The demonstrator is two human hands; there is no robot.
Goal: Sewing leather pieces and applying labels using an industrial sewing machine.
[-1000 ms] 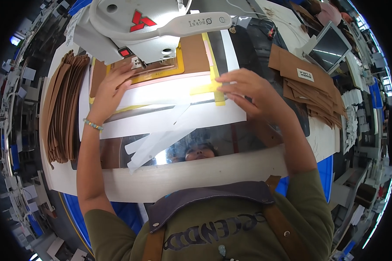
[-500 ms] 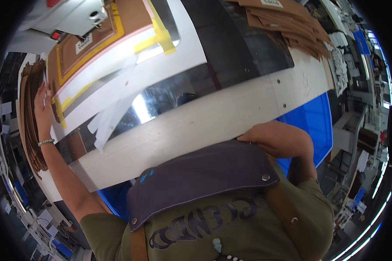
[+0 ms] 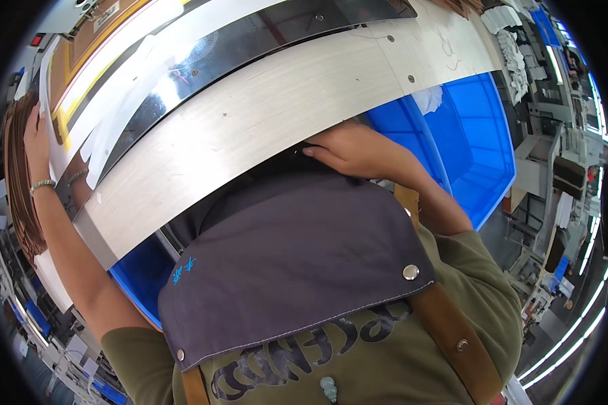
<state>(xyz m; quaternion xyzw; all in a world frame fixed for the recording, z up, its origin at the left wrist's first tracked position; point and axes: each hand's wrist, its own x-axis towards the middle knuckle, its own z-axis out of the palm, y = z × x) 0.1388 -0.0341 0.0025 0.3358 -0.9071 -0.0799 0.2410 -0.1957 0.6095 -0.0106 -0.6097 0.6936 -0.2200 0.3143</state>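
My left hand [image 3: 38,142] rests at the far left against a stack of brown flat pieces [image 3: 19,182], its fingers stretched out along the stack's upper side. Beside it lies a white sheet with yellow tape [image 3: 66,111], which carries a brown piece in a yellow-edged frame [image 3: 81,50]. At the table's front edge, my right hand [image 3: 351,148] reaches in under the tabletop [image 3: 250,121]. Its thumb shows, while the other fingers are mostly hidden, so whether it holds anything is not visible.
Blue bins [image 3: 476,135] stand below the table on the right, one with something white inside. Another blue bin [image 3: 138,273] is under the left end. Part of a white machine [image 3: 61,13] shows at top left. My dark grey apron [image 3: 290,250] lies close to the table edge.
The view has tipped downward, so the table sits higher in the picture. My right hand has moved left and under the table edge. My left hand stays by the brown stack.
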